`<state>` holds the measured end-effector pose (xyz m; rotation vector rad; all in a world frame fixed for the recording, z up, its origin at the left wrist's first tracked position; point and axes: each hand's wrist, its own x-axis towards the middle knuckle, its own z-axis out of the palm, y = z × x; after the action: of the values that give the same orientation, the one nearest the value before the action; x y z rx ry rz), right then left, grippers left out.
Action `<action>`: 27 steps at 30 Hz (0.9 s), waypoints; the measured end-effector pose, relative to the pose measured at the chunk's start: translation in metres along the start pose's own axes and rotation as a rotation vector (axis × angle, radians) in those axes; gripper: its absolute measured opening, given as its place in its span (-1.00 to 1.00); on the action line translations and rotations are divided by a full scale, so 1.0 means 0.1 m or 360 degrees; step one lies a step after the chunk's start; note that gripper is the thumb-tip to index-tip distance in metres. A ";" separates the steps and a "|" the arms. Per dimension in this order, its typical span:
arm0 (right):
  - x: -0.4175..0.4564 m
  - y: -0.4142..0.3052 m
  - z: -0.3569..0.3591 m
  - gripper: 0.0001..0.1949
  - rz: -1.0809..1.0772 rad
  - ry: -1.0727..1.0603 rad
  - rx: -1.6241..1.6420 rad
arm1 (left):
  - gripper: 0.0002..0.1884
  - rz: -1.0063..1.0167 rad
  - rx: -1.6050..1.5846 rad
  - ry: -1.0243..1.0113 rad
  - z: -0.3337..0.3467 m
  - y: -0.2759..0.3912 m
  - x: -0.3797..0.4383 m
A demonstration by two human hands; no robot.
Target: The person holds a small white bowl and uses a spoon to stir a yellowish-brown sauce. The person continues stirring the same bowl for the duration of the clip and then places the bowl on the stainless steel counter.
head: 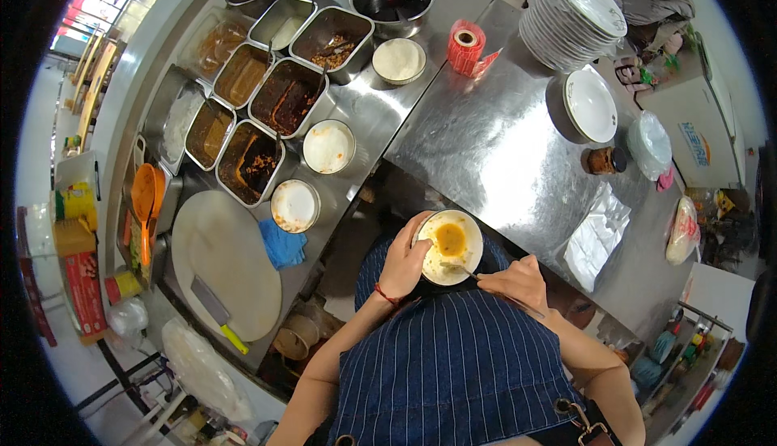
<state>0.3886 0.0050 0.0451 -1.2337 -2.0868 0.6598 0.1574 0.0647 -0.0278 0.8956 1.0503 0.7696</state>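
Observation:
My left hand (405, 261) holds a white bowl (470, 227) by its left rim, with the thumb over the edge. A small pool of yellow-orange liquid (450, 239) and pale bits lie inside it. In my right hand (516, 282) is a metal utensil (466, 270), probably a spoon, whose tip rests inside the bowl near its lower side; its handle sticks out past the hand. The bowl is close in front of a striped blue apron (449, 361), by the edge of the steel counter.
To the left are metal seasoning pans (288, 97), white tubs (329, 147), a blue cloth (283, 244) and a round cutting board (227, 252) bearing a cleaver (210, 303). On the right counter stand stacked plates (564, 21), a dark-lidded jar (602, 160) and a plastic bag (597, 236).

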 end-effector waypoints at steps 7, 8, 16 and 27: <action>0.38 0.26 0.09 -0.82 0.0196 0.0413 -0.0088 | -0.52 0.0016 -0.0069 -0.0046 -0.01 0.01 0.00; 0.30 0.25 0.15 -0.82 0.0197 0.0353 -0.0071 | -0.52 0.0027 -0.0111 -0.0036 -0.01 0.00 -0.01; 0.41 0.23 0.27 -0.73 0.0156 0.0561 -0.0077 | -0.51 -0.0096 -0.0269 -0.0039 -0.09 -0.03 0.00; 0.40 0.19 0.40 -0.79 0.0034 0.0577 -0.0042 | -0.46 -0.0111 -0.0339 0.0005 -0.09 -0.02 -0.04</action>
<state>0.3556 0.0452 0.0149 -1.2843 -1.7881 0.3836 0.1479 0.0625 -0.0305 0.6729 0.9772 0.8078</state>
